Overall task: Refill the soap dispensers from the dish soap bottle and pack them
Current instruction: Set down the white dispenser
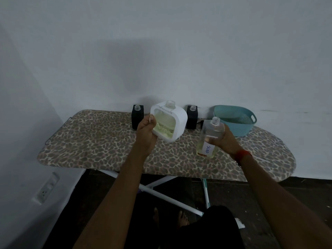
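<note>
Wall outlet (47,187) low at far left, dim, detail hard to read; ironing board (93,141) with leopard-print cover spans the middle, its legs partly hidden behind the forearms; left black dispenser (137,117) stands upright at the board's far edge, cap off, just left of and beyond the left fingers, its lower right corner hidden by the hand; left hand (146,133) grasps the white dispenser (169,121) by its lower left corner, thumb on the front face, the other fingers hidden behind the body; this dispenser is lifted clear of the board, tilted, neck open, pale green soap and foam visible through its window; right black dispenser (192,116) stands behind it, between the two hands, left side cut off by the white body, cap off; something dark lies beside its base, too small to make out; right hand (224,141) grips the clear dish soap bottle (209,139) from behind, thumb across the front above a handwritten "SOAP" label, the other fingers mostly hidden; bottle tilted, cap off, yellowish liquid low inside, base at or just above the board, cannot tell which; red band (242,154) on the right wrist; teal basket (235,119) sits beyond the right fingers, near the wall, contents not visible.
</note>
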Demonstrator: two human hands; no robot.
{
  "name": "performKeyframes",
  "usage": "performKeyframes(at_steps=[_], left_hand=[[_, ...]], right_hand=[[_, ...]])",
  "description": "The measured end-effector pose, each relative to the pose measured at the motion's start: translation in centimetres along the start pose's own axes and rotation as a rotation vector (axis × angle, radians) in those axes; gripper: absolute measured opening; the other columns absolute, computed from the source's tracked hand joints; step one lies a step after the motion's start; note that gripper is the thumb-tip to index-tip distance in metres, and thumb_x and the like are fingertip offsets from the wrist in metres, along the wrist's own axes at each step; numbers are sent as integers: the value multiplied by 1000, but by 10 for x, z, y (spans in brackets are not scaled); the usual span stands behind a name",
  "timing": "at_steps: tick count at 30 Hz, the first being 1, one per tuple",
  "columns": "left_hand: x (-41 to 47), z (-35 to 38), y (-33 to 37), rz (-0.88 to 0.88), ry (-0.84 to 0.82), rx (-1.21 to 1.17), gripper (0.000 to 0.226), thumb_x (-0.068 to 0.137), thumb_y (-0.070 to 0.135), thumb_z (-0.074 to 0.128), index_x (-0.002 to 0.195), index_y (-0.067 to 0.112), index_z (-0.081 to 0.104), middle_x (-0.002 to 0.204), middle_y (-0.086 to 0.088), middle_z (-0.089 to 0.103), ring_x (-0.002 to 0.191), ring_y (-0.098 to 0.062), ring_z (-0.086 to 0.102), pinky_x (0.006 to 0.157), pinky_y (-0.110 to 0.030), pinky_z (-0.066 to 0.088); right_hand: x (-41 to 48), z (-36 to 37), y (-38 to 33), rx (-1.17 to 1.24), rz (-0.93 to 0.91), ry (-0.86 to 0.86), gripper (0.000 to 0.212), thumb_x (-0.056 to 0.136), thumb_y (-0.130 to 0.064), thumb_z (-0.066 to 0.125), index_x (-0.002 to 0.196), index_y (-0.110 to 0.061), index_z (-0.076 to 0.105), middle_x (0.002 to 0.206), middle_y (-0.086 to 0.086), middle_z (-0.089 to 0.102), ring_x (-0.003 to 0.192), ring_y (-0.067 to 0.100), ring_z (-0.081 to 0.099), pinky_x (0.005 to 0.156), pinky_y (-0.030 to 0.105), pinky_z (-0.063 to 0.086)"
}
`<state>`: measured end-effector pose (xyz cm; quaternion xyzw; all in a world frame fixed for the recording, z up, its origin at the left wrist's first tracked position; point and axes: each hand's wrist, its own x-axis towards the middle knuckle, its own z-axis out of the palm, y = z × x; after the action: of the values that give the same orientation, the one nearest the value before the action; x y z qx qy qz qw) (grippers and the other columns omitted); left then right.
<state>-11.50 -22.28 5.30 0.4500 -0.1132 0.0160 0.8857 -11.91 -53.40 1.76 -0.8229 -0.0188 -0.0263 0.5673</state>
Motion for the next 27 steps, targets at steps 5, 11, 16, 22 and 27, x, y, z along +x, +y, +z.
performKeyframes(at_steps=[5, 11, 16, 22, 27], left_hand=[[-2, -2, -3, -3, 3, 11, 19, 103, 6, 36, 105, 0, 54, 112, -13, 59, 105, -25, 58, 90, -38, 53], [-7, 1, -6, 19, -15, 48, 29, 104, 11, 35, 106, 8, 64, 106, -8, 69, 101, -25, 64, 86, -39, 55], [-8, 2, 0, 9, 9, 48, 29, 106, 10, 32, 114, 4, 60, 108, -12, 67, 98, -24, 65, 80, -36, 56], [1, -20, -8, 5, 6, 277, 36, 104, 24, 42, 121, -4, 57, 116, -28, 62, 105, -33, 62, 90, -49, 52], [12, -62, -39, 18, 65, 917, 57, 93, 63, 44, 114, 14, 63, 112, -6, 65, 102, -17, 61, 93, -40, 48]], right_hand=[[-18, 6, -63, -246, -401, 451, 71, 82, -59, 71, 139, -25, 48, 130, -3, 55, 114, 18, 54, 94, 36, 50], [-27, 47, -172, -363, -321, -206, 79, 82, -48, 77, 149, -34, 39, 144, -5, 53, 113, 11, 62, 94, 29, 55], [-25, 80, -171, -456, -346, -220, 83, 85, -27, 78, 155, -24, 33, 150, 0, 49, 127, 16, 52, 100, 23, 43], [-15, 91, -146, -369, -283, -71, 72, 74, -33, 87, 137, -14, 58, 124, 0, 66, 107, 11, 61, 78, 10, 46], [8, 94, -139, -414, -249, 49, 64, 70, -30, 89, 127, -15, 64, 116, -1, 67, 96, 6, 56, 66, 2, 37]])
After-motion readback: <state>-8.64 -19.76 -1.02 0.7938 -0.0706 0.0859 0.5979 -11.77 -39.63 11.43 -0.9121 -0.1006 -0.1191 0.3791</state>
